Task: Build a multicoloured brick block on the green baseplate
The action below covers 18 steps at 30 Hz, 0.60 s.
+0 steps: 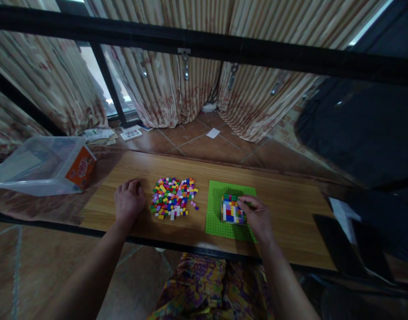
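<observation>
multicoloured block structure of small plastic bricks, standing on a flat green studded baseplate; judged light, stiff, liable to shed pieces if pulled from above, best held low by opposite walls; right hand: fingers bent at its right edge, grip untellable; left hand: fingers curled on brown wooden tabletop, contents untellable, beside loose multicoloured brick pile

Striped curtains — brown tiled floor — bright window at left.
</observation>
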Motion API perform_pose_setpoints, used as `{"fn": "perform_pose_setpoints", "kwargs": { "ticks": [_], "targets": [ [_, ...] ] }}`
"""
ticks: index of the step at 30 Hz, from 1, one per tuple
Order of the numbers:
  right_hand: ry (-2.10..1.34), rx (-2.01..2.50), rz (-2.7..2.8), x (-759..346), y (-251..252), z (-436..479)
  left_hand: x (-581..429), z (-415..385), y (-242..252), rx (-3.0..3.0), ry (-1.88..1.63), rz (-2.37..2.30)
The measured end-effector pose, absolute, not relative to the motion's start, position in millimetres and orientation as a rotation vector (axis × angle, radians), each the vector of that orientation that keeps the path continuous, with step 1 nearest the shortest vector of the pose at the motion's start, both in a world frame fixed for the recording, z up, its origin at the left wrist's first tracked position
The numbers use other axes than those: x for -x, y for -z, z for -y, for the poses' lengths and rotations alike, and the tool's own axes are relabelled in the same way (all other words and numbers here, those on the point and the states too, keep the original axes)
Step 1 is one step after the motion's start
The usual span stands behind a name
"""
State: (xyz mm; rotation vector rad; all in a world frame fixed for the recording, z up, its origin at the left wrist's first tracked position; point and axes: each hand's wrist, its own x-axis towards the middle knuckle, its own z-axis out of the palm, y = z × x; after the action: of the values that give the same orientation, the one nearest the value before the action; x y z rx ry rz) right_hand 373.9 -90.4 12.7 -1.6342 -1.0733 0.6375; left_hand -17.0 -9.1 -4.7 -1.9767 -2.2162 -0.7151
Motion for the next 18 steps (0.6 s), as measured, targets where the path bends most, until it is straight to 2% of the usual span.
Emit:
{"fn": "perform_pose_setpoints", "kwargs": {
  "ticks": [12, 18],
  "targets": [
    [-0.965, 1.558, 0.768, -375.3, -12.8, 84.7, 14.9, 9.7, 3.4, 1.969, 0.750, 2.259],
    [-0.993, 1.533, 0.718, -378.4, -11.9, 80.4, 15.0, 9.4, 3.3, 1.977, 0.742, 2.271]
  ]
}}
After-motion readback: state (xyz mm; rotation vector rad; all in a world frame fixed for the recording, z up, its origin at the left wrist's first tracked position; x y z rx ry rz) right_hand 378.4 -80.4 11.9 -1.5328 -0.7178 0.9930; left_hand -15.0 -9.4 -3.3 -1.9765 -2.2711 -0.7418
